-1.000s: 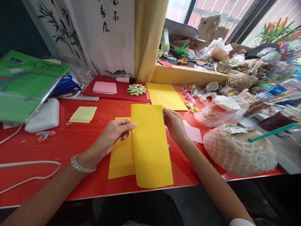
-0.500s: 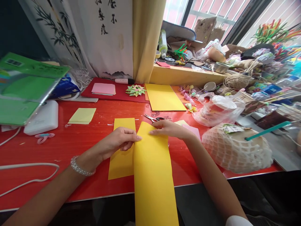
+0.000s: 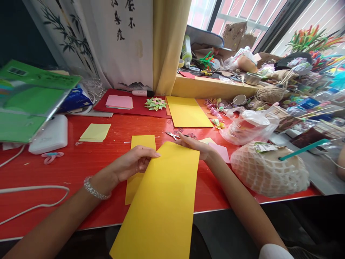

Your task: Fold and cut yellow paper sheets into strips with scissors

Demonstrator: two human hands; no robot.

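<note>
A large yellow paper sheet [image 3: 164, 201] slants down from the desk toward me, its lower end hanging past the front edge. My left hand [image 3: 134, 162] is closed, pinching the sheet's upper left edge between thumb and fingers. Behind the upper right corner is my right hand [image 3: 196, 146], its visible fingers stretched out; the paper hides part of it, and I cannot see whether it touches the sheet. Under my left hand, a narrower yellow paper strip [image 3: 143, 141] lies on the desk, partly covered. Scissors [image 3: 171, 135] rest just beyond the right fingertips.
On the red desk [image 3: 88, 165], pale yellow squares [image 3: 95, 132] lie at left. Farther back are a yellow sheet stack [image 3: 188, 111], pink squares [image 3: 119, 101] and a folded paper ornament [image 3: 155, 104]. A netted coconut [image 3: 269, 172] with a straw stands at right, near craft clutter.
The sheet's lower end has swung left and shows a broader face. My right hand has moved from the sheet's top surface to behind its corner. My left hand keeps its pinch.
</note>
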